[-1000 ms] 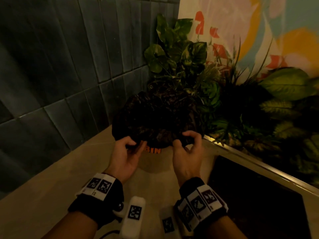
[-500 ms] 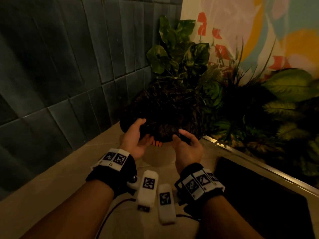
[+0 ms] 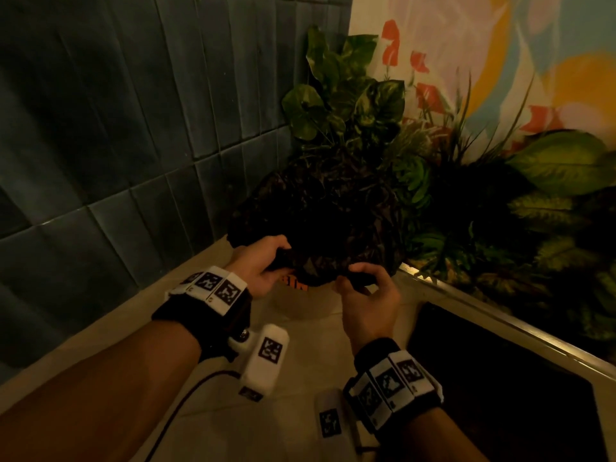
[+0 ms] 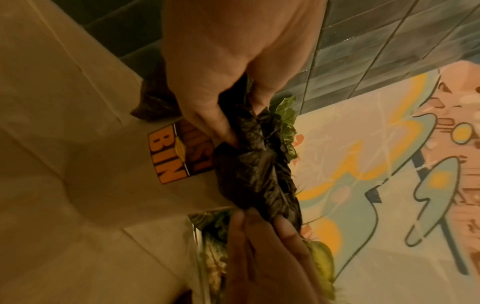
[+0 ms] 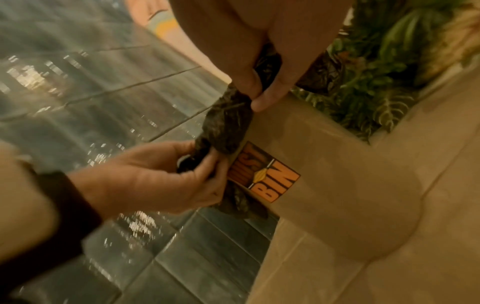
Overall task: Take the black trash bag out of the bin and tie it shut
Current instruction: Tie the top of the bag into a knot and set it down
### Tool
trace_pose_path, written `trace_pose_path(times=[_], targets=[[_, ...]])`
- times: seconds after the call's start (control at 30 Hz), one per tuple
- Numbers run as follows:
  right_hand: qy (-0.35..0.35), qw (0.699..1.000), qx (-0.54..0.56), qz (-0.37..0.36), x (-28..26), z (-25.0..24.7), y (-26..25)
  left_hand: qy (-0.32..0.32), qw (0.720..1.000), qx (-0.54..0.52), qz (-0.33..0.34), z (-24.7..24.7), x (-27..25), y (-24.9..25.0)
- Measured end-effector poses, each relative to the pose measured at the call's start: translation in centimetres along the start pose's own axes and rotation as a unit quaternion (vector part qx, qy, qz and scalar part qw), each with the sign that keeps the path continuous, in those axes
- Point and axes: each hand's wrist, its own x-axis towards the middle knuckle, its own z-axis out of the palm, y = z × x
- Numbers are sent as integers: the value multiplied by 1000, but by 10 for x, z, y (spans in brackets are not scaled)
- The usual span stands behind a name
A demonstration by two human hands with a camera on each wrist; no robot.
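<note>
The black trash bag [image 3: 320, 221] sits in the mouth of the beige bin [image 3: 300, 305], its crinkled, glossy film bunched up above the rim into a dark, lumpy mass. Along the near rim a band of the bag's edge is gathered into a rough roll whose long axis runs across from one hand to the other, roughly level, following the bin's front edge. The left hand [image 3: 256, 268] grips the left end of that roll, fingers curled over the plastic and thumb beneath it; in the left wrist view the film [image 4: 254, 164] spills from between that thumb and the fingers. The right hand [image 3: 366, 295] pinches the right end, thumb and forefinger closed on a fold while the other fingers curl loosely below; the right wrist view shows the twisted black stretch [image 5: 226, 127] spanning between the two hands. Just under it, on the bin's front wall, is an orange and black label [image 5: 265, 176] reading "BIN". The bin stands on pale floor tiles [image 3: 100, 345] in the corner, close to the dark tiled wall [image 3: 116, 128] on the left and just beside a planter of green foliage [image 3: 350, 105] behind and to the right. A painted mural [image 3: 500, 61] covers the wall above the plants.
</note>
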Motion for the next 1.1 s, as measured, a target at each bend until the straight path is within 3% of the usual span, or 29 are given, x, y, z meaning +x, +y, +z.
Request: trace_pose_path(times=[0.2,0.37,0.43,0.63,0.8,0.93,1.0,1.1], targets=[[-45,992,13,-114,-21,-18,-19,-43,996,-13,-76,-12,-40,1],[-116,981,-11,-158,-52,-29,-10,-47,995,-55,-65,-40,-72,-11],[-126,982,8,-140,-66,-33,-2,-54,995,-77,-38,-50,-81,-25],[-89,980,178,9,-76,-31,-8,-82,983,-164,29,-65,-86,-58],[-159,963,218,28,-83,-21,-22,-73,970,-230,26,-60,-85,-70],[-127,981,146,-9,-77,-14,-14,-63,968,-244,-10,-46,-89,-69],[-107,991,28,-75,-70,-15,-7,-69,968,-241,-22,-45,-89,-66],[-95,973,-128,-169,-60,-22,-1,-81,983,-166,-18,-47,-90,-60]])
